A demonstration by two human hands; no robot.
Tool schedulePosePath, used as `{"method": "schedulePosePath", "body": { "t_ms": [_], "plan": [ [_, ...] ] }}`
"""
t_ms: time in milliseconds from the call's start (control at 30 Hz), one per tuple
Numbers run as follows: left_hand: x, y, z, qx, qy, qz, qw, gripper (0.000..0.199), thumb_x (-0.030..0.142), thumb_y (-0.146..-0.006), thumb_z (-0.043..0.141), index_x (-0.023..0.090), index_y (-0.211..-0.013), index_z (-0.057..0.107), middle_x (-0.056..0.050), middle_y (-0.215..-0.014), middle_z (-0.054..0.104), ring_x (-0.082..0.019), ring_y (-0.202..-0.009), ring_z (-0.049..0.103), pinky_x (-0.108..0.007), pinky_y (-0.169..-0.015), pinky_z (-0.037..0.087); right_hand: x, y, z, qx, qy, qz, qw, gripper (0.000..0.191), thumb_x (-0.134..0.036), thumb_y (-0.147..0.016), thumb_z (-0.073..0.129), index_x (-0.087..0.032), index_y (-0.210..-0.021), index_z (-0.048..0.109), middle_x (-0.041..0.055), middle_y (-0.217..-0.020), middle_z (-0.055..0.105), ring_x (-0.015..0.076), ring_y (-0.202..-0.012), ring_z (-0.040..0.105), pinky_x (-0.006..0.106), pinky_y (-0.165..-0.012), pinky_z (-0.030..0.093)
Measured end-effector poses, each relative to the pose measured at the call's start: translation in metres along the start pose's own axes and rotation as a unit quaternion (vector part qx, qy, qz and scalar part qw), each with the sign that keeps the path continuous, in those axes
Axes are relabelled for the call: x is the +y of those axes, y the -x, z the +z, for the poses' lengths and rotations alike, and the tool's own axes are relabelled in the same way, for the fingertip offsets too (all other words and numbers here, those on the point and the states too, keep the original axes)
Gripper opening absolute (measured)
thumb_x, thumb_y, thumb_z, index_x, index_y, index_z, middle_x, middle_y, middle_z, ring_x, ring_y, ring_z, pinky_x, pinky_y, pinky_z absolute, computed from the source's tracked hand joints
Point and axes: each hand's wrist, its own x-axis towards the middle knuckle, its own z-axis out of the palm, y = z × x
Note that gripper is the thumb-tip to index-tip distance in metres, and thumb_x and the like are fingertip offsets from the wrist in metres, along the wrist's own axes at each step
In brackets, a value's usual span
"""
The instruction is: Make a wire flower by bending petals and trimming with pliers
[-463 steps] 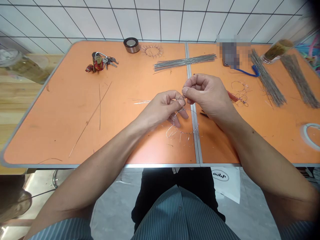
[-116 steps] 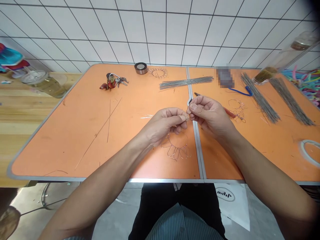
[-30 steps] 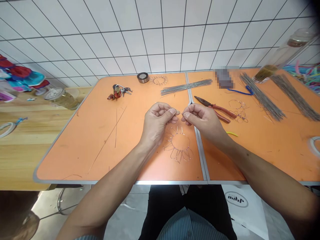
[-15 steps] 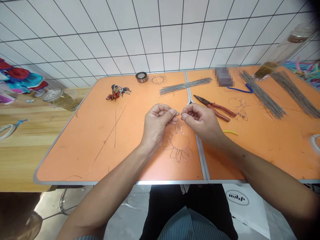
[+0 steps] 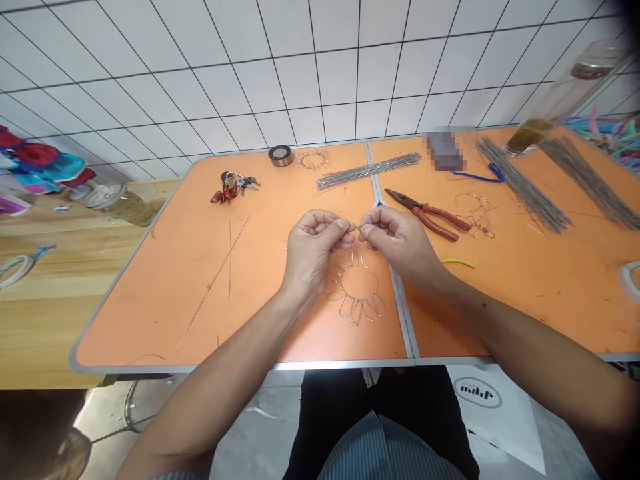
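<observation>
Thumb and fingers of my left hand point(image 5: 314, 250) are pinched together over the orange table point(image 5: 150, 287). My right hand point(image 5: 397, 243) is pinched too, its fingertips a small gap from the left ones. Whatever lies between the fingertips is too thin to make out. Just below both hands is a wire flower shape point(image 5: 359, 300), a ring with loops around it; its upper left part is partly hidden by my left hand. Pliers with red handles point(image 5: 430, 215) lie beyond my right hand, beside small wire loops point(image 5: 480, 227).
Wire bundles point(image 5: 370, 171) lie at the back and right point(image 5: 525, 187). Keys point(image 5: 235, 187), a tape roll point(image 5: 281, 156) and a blue wire piece point(image 5: 480, 177) are near the back. A tall glass bottle point(image 5: 555, 107) stands back right; a yellow strip point(image 5: 459, 263) lies right of centre.
The view has shifted slightly. Both hands keep nearly the same pinched pose above the wire flower, and the objects on the table have not moved.
</observation>
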Motion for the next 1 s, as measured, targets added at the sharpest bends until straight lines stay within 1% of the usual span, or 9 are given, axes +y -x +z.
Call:
{"method": "schedulePosePath", "body": {
  "t_ms": [167,333,667,867,1000],
  "plan": [
    [0.0011,-0.0015,-0.001,-0.007,0.008,0.008,1.0,0.025,0.021,-0.075,0.094,0.018,-0.082,0.07,-0.002,-0.078,0.08,-0.009,-0.064,0.072,-0.019,-0.061,0.059,-0.0017,0.0015,0.0005,0.011,0.018,-0.021,1.0,0.005,-0.027,-0.092,0.069,-0.023,-0.09,0.07,0.0011,-0.087,0.069,0.0182,-0.08,0.062,0.035,-0.074,0.049],
    [0.001,-0.0008,-0.0011,-0.009,-0.011,0.022,1.0,0.028,0.025,-0.076,0.096,0.019,-0.083,0.069,-0.002,-0.079,0.08,-0.01,-0.065,0.073,-0.02,-0.062,0.059,-0.004,0.0017,0.0003,0.013,0.019,-0.023,0.999,0.003,-0.026,-0.09,0.07,-0.023,-0.089,0.07,0.0006,-0.083,0.069,0.0177,-0.077,0.062,0.035,-0.072,0.049],
    [-0.0014,0.0006,-0.0028,-0.026,-0.025,0.033,0.999,0.028,0.025,-0.081,0.095,0.019,-0.086,0.069,-0.002,-0.081,0.08,-0.011,-0.066,0.074,-0.021,-0.063,0.059,-0.0031,0.0015,-0.0006,0.012,0.036,-0.02,0.999,0.004,-0.026,-0.09,0.069,-0.023,-0.087,0.069,0.0006,-0.082,0.068,0.0175,-0.075,0.061,0.035,-0.07,0.048],
    [-0.0033,0.003,-0.0014,-0.025,-0.05,0.054,0.997,0.026,0.025,-0.083,0.094,0.019,-0.087,0.069,-0.001,-0.078,0.078,-0.011,-0.065,0.074,-0.023,-0.063,0.059,-0.0045,0.0022,0.0,0.019,0.034,-0.015,0.999,0.006,-0.025,-0.087,0.069,-0.024,-0.082,0.066,-0.0008,-0.075,0.062,0.016,-0.069,0.054,0.034,-0.064,0.043],
    [-0.0034,0.0054,0.0001,-0.019,-0.072,0.084,0.994,0.023,0.025,-0.085,0.093,0.019,-0.086,0.071,0.0,-0.076,0.077,-0.012,-0.064,0.073,-0.023,-0.062,0.059,-0.004,0.0025,0.0008,0.031,0.041,-0.018,0.999,0.007,-0.025,-0.086,0.068,-0.024,-0.079,0.064,-0.0004,-0.075,0.063,0.0161,-0.069,0.054,0.034,-0.063,0.041]
  ]
}}
